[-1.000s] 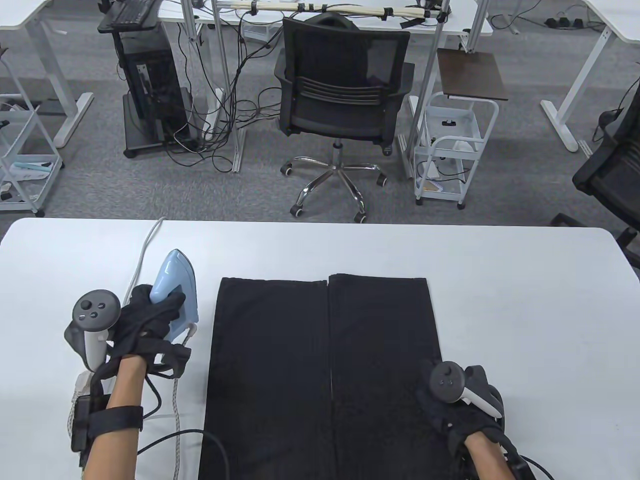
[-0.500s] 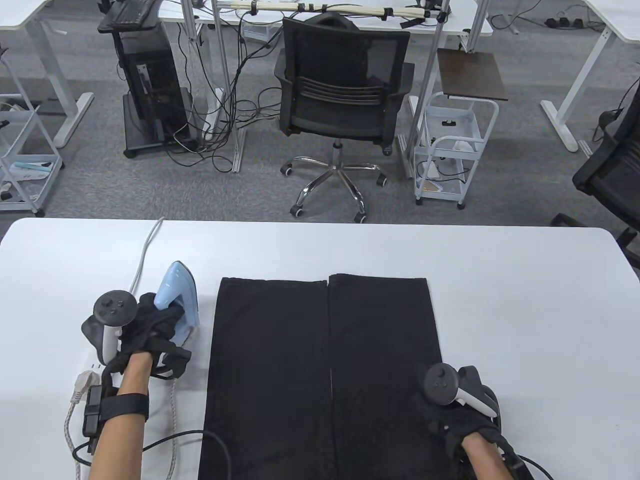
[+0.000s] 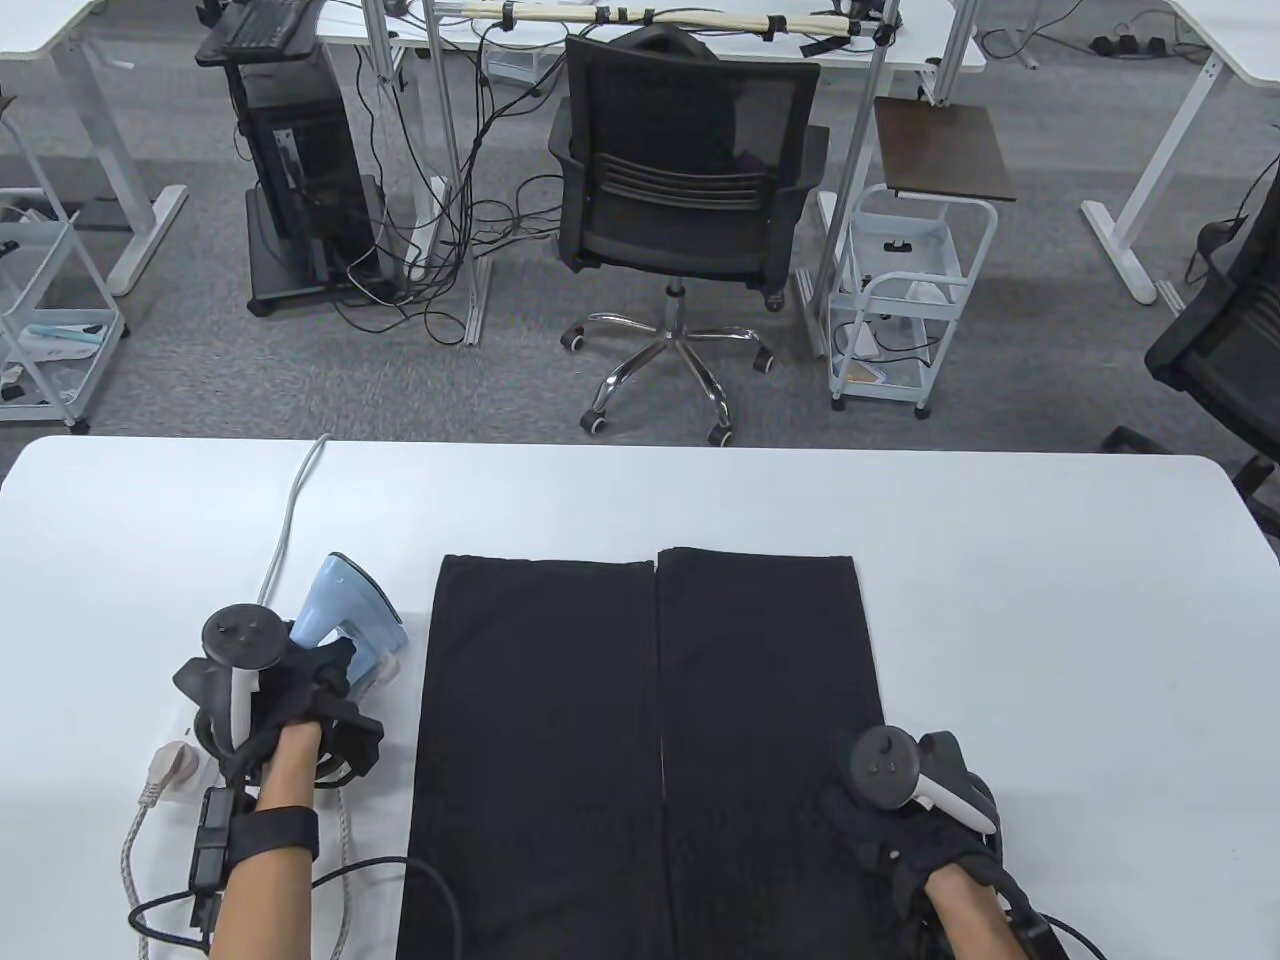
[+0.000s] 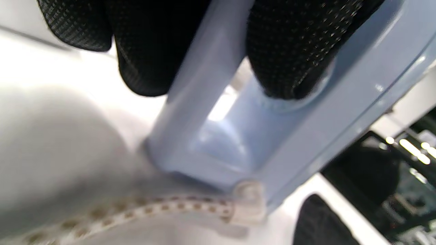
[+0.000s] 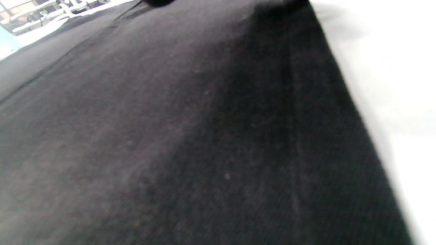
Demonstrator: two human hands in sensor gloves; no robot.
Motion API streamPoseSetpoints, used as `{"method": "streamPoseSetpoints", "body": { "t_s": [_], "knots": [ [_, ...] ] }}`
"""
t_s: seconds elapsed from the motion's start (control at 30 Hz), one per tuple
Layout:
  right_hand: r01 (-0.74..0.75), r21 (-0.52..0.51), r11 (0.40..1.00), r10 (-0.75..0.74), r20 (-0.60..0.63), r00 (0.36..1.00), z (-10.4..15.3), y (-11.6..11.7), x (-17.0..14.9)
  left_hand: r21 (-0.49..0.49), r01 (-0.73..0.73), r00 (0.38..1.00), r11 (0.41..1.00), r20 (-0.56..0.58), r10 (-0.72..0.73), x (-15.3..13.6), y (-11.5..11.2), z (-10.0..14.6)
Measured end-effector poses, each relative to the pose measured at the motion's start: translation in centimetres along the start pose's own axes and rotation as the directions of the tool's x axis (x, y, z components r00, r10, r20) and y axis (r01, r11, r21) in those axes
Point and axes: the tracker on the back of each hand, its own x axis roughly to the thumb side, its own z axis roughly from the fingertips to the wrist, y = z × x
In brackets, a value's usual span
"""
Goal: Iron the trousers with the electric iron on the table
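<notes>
Black trousers (image 3: 640,740) lie flat on the white table (image 3: 1050,620), both legs side by side, hems toward the far edge. Left of them stands the pale blue iron (image 3: 345,612), tipped up on its heel. My left hand (image 3: 300,685) grips its handle; in the left wrist view the gloved fingers (image 4: 286,51) curl round the blue handle (image 4: 204,78). My right hand (image 3: 890,820) rests flat on the right trouser leg near the front edge. The right wrist view shows only black cloth (image 5: 190,136) beside white tabletop.
The iron's braided cord (image 3: 345,840) and a white plug block (image 3: 175,765) lie by my left forearm; a white cable (image 3: 290,510) runs to the far table edge. A black office chair (image 3: 680,190) and a white cart (image 3: 900,290) stand beyond the table.
My left hand has drawn back toward me with the iron, whose nose has tilted up and swung so it stands more on its heel. The right hand has barely shifted.
</notes>
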Motion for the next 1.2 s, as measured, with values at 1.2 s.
{"method": "streamPoseSetpoints", "body": {
  "t_s": [1.2],
  "knots": [
    [-0.05,-0.057,0.997,0.055,0.097,0.994,1.5,0.0,2.0,-0.167,0.647,0.754,0.744,-0.008,-0.657,-4.9,5.8,1.7]
  ]
}}
